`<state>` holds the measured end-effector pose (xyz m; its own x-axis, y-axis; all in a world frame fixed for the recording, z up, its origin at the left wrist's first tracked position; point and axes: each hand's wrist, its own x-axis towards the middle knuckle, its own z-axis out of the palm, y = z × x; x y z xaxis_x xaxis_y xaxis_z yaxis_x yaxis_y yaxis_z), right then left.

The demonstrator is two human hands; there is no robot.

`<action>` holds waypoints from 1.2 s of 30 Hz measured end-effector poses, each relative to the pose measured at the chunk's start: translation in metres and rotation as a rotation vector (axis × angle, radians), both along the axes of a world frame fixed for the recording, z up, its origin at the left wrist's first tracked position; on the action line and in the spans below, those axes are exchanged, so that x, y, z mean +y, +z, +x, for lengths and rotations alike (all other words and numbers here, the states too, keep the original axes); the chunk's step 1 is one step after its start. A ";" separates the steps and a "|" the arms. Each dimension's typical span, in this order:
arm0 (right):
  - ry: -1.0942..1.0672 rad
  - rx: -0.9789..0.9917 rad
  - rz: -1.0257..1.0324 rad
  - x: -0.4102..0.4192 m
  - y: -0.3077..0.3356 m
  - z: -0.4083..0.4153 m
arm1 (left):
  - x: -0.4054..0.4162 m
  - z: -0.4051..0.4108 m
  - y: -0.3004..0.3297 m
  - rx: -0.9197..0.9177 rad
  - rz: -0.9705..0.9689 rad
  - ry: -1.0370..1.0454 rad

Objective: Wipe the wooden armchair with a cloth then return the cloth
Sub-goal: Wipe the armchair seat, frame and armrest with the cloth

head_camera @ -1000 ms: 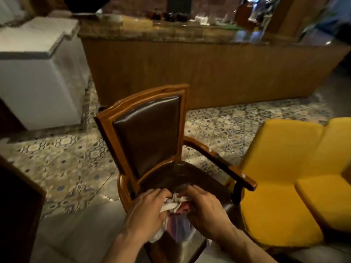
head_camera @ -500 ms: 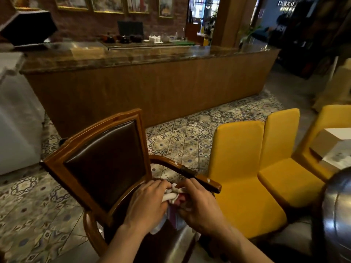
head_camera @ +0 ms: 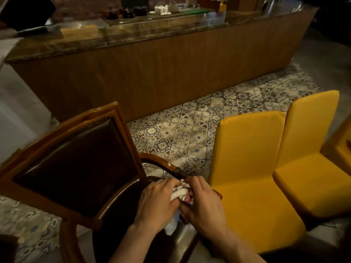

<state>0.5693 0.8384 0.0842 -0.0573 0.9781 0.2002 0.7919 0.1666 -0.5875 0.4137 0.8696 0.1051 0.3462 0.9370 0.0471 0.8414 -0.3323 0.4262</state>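
Note:
The wooden armchair with a dark leather back and seat stands at the lower left, its curved right armrest reaching toward my hands. Both hands hold a bunched white cloth with a reddish patch, just above the seat near that armrest. My left hand grips the cloth's left side and a loose end hangs below it. My right hand is closed on the cloth's right side and covers the armrest's front end.
Two yellow upholstered chairs stand close on the right of the armchair. A long wooden counter with a dark stone top crosses the back. Patterned tiles cover the floor between. A white unit is at the far left.
The view has swung right then dipped down, so the armchair sits farther left and the counter fills the top. Both hands have stayed bunched on the cloth near the right armrest.

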 end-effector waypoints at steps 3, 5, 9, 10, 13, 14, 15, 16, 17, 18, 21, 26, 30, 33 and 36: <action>0.000 -0.014 -0.029 0.017 -0.012 0.015 | 0.012 0.016 -0.012 -0.036 -0.042 0.031; 0.006 -0.017 -0.045 0.026 -0.019 0.020 | 0.023 0.019 -0.019 -0.059 -0.063 0.027; -0.006 0.030 -0.045 0.046 -0.033 0.024 | 0.046 0.018 -0.033 -0.093 -0.080 -0.015; -0.010 0.037 -0.050 0.051 -0.036 0.025 | 0.051 0.017 -0.038 -0.103 -0.083 -0.024; -0.023 0.033 -0.060 0.072 -0.047 0.027 | 0.071 0.012 -0.056 -0.163 -0.100 -0.043; -0.037 0.033 -0.063 0.079 -0.052 0.028 | 0.078 0.008 -0.063 -0.177 -0.106 -0.051; -0.054 0.029 -0.066 0.086 -0.056 0.030 | 0.086 0.004 -0.070 -0.181 -0.111 -0.058; -0.074 0.014 -0.072 0.094 -0.061 0.032 | 0.095 -0.002 -0.078 -0.177 -0.113 -0.060; -0.089 -0.006 -0.080 0.103 -0.067 0.032 | 0.106 -0.008 -0.088 -0.166 -0.107 -0.053; -0.099 -0.027 -0.089 0.111 -0.073 0.032 | 0.117 -0.013 -0.097 -0.144 -0.092 -0.036; -0.123 -0.100 -0.094 0.139 -0.094 0.028 | 0.157 -0.026 -0.129 -0.018 -0.038 0.026; -0.192 -0.203 -0.106 0.194 -0.135 0.008 | 0.223 -0.037 -0.189 0.108 -0.098 -0.030; -0.210 -0.246 -0.156 0.237 -0.171 -0.013 | 0.262 -0.036 -0.236 0.135 -0.095 -0.071; -0.208 -0.222 -0.204 0.259 -0.192 -0.031 | 0.283 -0.039 -0.263 0.155 -0.129 -0.079; -0.081 -0.199 -0.269 0.264 -0.205 -0.040 | 0.296 -0.045 -0.279 0.135 -0.169 -0.090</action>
